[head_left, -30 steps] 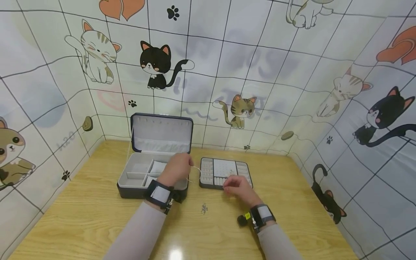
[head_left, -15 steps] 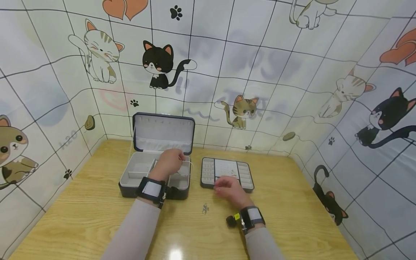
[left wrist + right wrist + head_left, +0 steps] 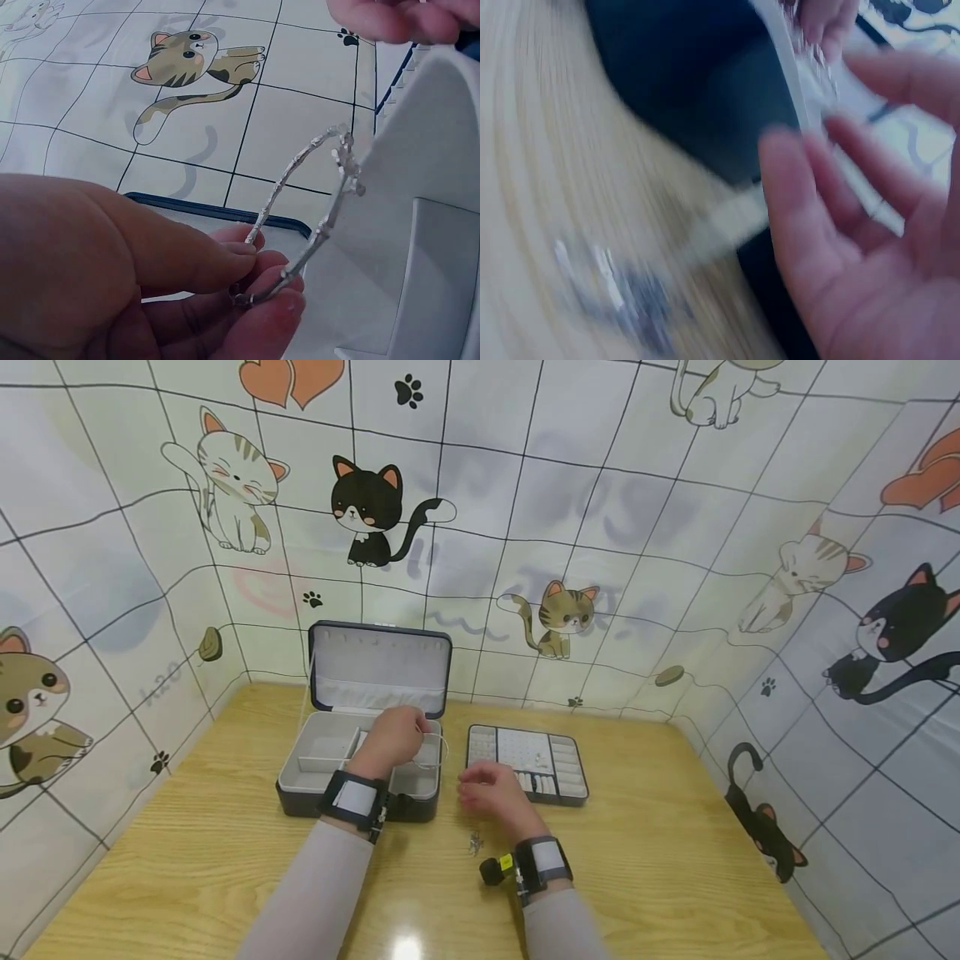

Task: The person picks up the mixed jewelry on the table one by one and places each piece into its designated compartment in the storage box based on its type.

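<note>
My left hand pinches a thin silver bracelet between thumb and fingers, over the right part of a jewelry box. The bracelet stands up from the fingertips, and its segmented band shows in the left wrist view. The box is dark outside and pale inside, with its lid raised. My right hand, fingers apart and slightly bent, holds nothing. It hovers between the box and a shallow jewelry tray, hiding the tray's front left corner. In the right wrist view its fingers are near the box's side.
A small heap of silver jewelry lies on the wooden table in front of the right hand. Dividers split the box into compartments. A pale strand hangs at the lid's left. A cat-print curtain surrounds the table.
My left hand has moved left with the bracelet, from the box's right edge to over its compartments. The right hand has moved left from the tray toward the box.
</note>
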Available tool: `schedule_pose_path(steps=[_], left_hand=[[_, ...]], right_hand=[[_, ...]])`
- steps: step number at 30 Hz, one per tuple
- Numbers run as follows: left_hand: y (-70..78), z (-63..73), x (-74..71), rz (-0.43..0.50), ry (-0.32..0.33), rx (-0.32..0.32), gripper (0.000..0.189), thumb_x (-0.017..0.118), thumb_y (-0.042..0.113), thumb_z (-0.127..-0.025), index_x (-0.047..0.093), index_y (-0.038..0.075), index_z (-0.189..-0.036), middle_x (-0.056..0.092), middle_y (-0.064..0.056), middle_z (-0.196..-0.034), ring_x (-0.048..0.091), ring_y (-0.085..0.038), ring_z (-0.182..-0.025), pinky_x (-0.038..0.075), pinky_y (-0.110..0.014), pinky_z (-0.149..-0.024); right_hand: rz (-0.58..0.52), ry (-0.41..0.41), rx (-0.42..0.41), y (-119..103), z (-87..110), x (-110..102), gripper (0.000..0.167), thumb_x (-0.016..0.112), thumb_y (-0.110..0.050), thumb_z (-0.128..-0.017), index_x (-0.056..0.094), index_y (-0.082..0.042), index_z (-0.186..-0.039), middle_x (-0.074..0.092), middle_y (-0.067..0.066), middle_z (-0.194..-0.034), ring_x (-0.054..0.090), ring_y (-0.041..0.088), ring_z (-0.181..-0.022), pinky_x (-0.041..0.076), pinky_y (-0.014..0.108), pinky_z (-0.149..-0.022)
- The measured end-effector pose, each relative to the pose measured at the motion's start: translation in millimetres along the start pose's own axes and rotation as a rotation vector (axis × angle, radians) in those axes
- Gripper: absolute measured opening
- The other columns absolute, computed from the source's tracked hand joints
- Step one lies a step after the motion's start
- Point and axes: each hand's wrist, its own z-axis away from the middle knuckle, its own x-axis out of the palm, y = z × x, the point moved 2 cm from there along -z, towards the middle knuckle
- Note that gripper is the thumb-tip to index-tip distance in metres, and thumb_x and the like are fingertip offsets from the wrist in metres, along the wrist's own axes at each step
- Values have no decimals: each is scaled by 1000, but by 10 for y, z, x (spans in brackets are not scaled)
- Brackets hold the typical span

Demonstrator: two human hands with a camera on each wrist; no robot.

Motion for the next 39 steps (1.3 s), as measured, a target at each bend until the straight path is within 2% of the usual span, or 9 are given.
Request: schedule_pose_path(steps=[4, 6, 11, 16, 21, 29, 39], left_hand=[[-16, -6, 6, 21, -13, -19, 23, 55, 4, -99, 74, 4, -111, 73, -13, -104, 65, -24, -83, 53, -33, -68], [-24, -9, 9, 30, -16, -17, 23, 55, 5, -99, 74, 3, -112, 73, -13, -104, 65, -23, -81, 52, -31, -66], [-64, -16, 13, 61, -8, -7, 24, 53, 4, -99, 73, 2, -113, 73, -14, -104, 66, -20, -75, 52, -30, -63], [-115, -27, 19, 104, -5, -41, 24, 53, 5, -101, 73, 2, -115, 73, -15, -106, 68, -20, -74, 54, -30, -63], [-166, -38, 6, 90, -5, -58, 27, 53, 4, -99, 73, 2, -117, 73, -15, -110, 67, -21, -77, 54, -31, -65], [-235, -62, -27, 104, 11, -85, 26, 53, 4, -99, 72, 1, -117, 73, -18, -112, 70, -21, -72, 56, -32, -65], [-335, -102, 59, 96, 9, -103, 26, 55, 5, -100, 73, -1, -118, 74, -19, -116, 69, -22, -76, 56, -32, -66]], right_hand=[[-17, 105, 41, -37, -37, 156, 36, 75, -10, -93, 66, 11, -121, 75, 15, -106, 76, 17, -85, 65, 37, -83], [-42, 122, 54, -38, -43, 219, 35, 75, -8, -93, 65, 11, -121, 74, 16, -106, 76, 19, -84, 65, 38, -82], [-76, 102, 81, -50, -50, 326, 37, 76, -8, -90, 65, 8, -122, 72, 12, -104, 75, 19, -85, 65, 37, -82], [-81, 107, 83, -51, -52, 358, 37, 76, -9, -90, 66, 6, -122, 73, 13, -107, 75, 18, -86, 65, 38, -83], [-110, 113, 81, -31, -56, 372, 38, 74, -9, -91, 65, 7, -124, 72, 13, -107, 75, 18, -85, 65, 42, -86], [-104, 126, 64, -48, -74, 410, 33, 74, -12, -93, 67, 5, -120, 71, 9, -101, 72, 17, -83, 66, 42, -83], [-95, 126, 55, -37, -80, 413, 34, 75, -15, -93, 67, 5, -119, 71, 6, -98, 73, 15, -81, 66, 46, -82]])
